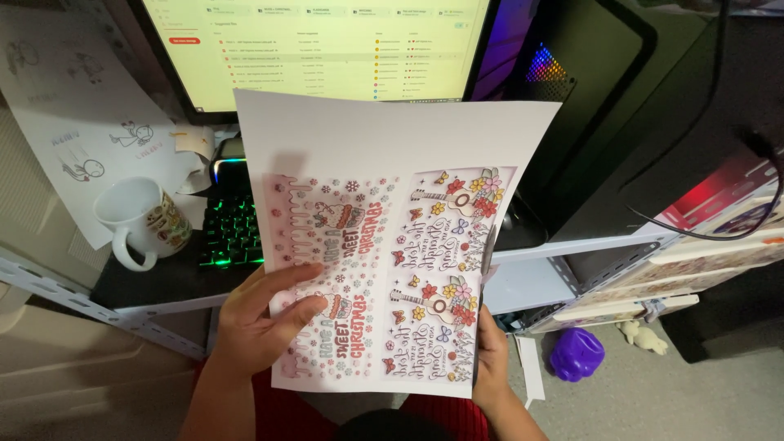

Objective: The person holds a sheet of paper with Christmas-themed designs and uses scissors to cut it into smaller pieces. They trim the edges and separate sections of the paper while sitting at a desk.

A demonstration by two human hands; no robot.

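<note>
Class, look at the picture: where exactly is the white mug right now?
In the head view the white mug stands at the left on the dark desk, beside the green-lit keyboard and left of the printed sheet held in both hands.

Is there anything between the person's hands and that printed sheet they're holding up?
Nothing visible. The left hand lies flat against the printed sheet, thumb and fingers on its face, and the right hand grips its lower right edge directly.
</note>
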